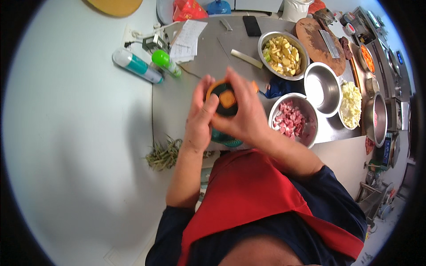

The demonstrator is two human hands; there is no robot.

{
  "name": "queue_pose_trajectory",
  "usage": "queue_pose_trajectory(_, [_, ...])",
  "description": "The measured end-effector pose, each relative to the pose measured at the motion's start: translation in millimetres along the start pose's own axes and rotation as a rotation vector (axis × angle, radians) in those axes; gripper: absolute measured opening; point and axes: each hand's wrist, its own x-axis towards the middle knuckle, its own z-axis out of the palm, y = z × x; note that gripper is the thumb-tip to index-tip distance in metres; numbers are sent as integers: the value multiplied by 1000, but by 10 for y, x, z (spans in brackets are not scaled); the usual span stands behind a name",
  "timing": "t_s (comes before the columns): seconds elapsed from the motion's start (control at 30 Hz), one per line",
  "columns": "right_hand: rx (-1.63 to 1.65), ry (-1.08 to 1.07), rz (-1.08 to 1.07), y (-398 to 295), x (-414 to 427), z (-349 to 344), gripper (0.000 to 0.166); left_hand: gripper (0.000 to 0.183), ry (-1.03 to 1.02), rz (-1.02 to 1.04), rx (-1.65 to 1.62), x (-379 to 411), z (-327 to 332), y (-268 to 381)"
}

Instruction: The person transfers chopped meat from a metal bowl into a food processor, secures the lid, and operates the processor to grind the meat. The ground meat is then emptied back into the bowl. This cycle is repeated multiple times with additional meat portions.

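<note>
Both my hands are wrapped around a round kitchen container with a black lid, an orange rim and an orange centre knob (228, 99). My left hand (200, 114) grips its left side, the thumb lying across the black top. On the opposite side, my right hand (245, 108) curls around it, slightly blurred. Most of the container's body is hidden by my fingers. An orange tab (255, 86) juts out past the right fingers. Below the hands a green plastic basket or bowl (227, 139) shows partly.
Steel bowls hold cut meat (290, 118) and sliced potatoes (284, 57); another steel bowl (322, 89) stands between them and chopped cabbage (350, 103). A cleaver (329, 44) rests on a round chopping board (308, 36). Spray cans (138, 66) stand left, a phone (252, 26) lies behind.
</note>
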Motion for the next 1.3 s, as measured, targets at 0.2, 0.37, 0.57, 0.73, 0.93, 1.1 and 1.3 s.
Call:
queue_pose_trajectory(0.2, [46, -15, 74, 207, 923, -281, 110, 75, 297, 164, 314, 148, -314, 204])
queue_pose_trajectory(0.37, [-199, -146, -173, 775, 1464, 250, 107, 96, 385, -279, 1169, -212, -664, -833])
queue_pose_trajectory(0.57, [-312, -361, -234, 1559, 1498, 848, 97, 93, 512, -468, 1213, -76, -413, -827])
queue_pose_trajectory(0.73, [-292, -313, -287, 1980, 1315, 1186, 95, 88, 604, -354, 1237, -157, -352, -661])
queue_pose_trajectory(0.93, [-236, -155, -180, 2176, 1099, 1117, 92, 81, 969, -196, 731, -438, -1082, -305])
queue_pose_trajectory(1.1, [-166, -119, -113, 2368, 929, 1156, 88, 73, 1128, -333, 273, -395, -2100, -429])
queue_pose_trajectory(1.3, [-204, -109, -24, 2492, 797, 1158, 90, 96, 1298, -572, 755, -207, -2468, -1060])
